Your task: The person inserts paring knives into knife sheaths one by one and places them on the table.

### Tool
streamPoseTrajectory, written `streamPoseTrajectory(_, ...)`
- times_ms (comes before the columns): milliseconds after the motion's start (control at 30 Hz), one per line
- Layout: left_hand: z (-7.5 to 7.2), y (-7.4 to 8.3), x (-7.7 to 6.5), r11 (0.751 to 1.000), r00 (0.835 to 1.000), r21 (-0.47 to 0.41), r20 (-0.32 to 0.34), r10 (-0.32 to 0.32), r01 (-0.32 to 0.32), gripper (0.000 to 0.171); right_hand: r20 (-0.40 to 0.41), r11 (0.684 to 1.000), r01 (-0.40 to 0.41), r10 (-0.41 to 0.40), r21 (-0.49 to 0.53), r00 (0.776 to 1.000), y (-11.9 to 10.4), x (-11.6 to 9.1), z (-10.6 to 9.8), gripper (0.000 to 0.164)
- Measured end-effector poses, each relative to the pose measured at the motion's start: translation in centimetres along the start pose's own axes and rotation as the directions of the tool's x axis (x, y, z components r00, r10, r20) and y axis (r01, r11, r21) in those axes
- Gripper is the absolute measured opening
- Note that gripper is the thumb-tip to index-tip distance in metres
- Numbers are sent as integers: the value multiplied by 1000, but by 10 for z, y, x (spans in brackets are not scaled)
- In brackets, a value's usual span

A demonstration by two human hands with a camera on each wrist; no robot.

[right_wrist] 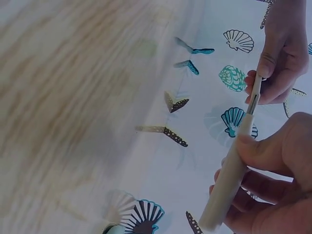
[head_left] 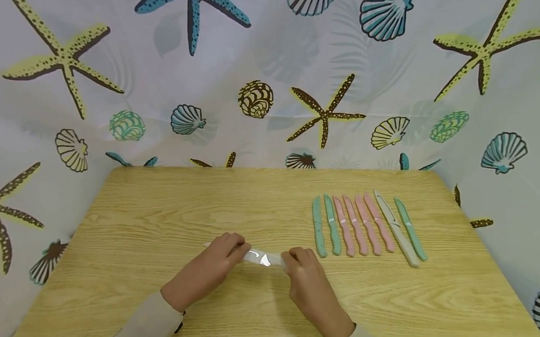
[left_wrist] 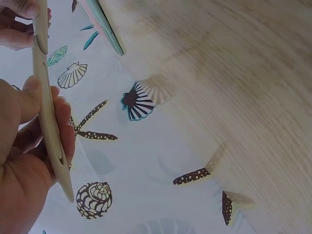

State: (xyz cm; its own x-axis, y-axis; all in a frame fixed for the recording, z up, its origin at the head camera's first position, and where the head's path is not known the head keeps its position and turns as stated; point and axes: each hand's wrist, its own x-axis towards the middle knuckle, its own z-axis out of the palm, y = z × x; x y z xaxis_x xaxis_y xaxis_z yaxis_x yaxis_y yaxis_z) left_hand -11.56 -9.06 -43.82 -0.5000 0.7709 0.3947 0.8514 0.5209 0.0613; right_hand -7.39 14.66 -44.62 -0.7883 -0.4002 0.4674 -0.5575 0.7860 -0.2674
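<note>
A white knife with a sheath over its blade [head_left: 257,257] is held crosswise between both hands above the table. My left hand [head_left: 220,258] grips the sheathed blade, its thumb along one face and fingers behind, as the left wrist view shows. The slotted sheath [left_wrist: 48,114] extends past those fingers to a narrow tip. My right hand [head_left: 307,279] holds the handle [right_wrist: 226,190], with the thumb near the sheath end and the fingers curled beneath. Parts of the knife are hidden by the hands in the head view.
On the wooden table [head_left: 156,208], a row of knives lies to the right: green ones [head_left: 318,228], several pink ones [head_left: 367,225], a longer white one [head_left: 396,228] and another green one [head_left: 410,228] at the end. A shell-and-starfish patterned cloth [head_left: 268,44] surrounds the table's back and sides.
</note>
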Motion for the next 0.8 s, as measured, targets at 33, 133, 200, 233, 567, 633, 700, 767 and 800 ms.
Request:
streamPoseTrajectory(33,0,0,0,1000,1000,3,5,1,-1,40,6,1000,-1,1,-1,1000,0,0,0,30)
streamPoseTrajectory(133,-1,0,0,1000,1000,12,12,9,-10,41,40,1000,8,-7,-13,999,1,1,-3,30)
streamPoseTrajectory(200,-1,0,1,1000,1000,25,18,18,-18,41,65,1000,12,-11,-24,998,1,2,-5,30)
streamPoseTrajectory(233,-1,0,1,999,1000,32,21,19,-20,40,76,1000,14,-12,-26,997,1,2,-5,30)
streamPoseTrajectory(567,1,-1,7,998,999,38,7,-49,49,44,98,999,2,3,-48,995,15,-6,-11,31)
streamPoseTrajectory(633,1,-3,8,993,993,46,-50,-102,105,49,90,998,-39,44,-51,995,27,-11,-16,32)
streamPoseTrajectory(700,2,-5,6,986,983,53,-108,-151,158,45,72,993,-108,112,-51,991,43,-20,-26,32)
streamPoseTrajectory(767,3,-8,2,982,972,31,-147,-182,188,31,60,978,-202,205,-60,977,61,-31,-39,32)
streamPoseTrajectory(800,3,-9,0,981,970,27,-153,-188,194,23,51,965,-254,257,-67,965,71,-36,-47,32)
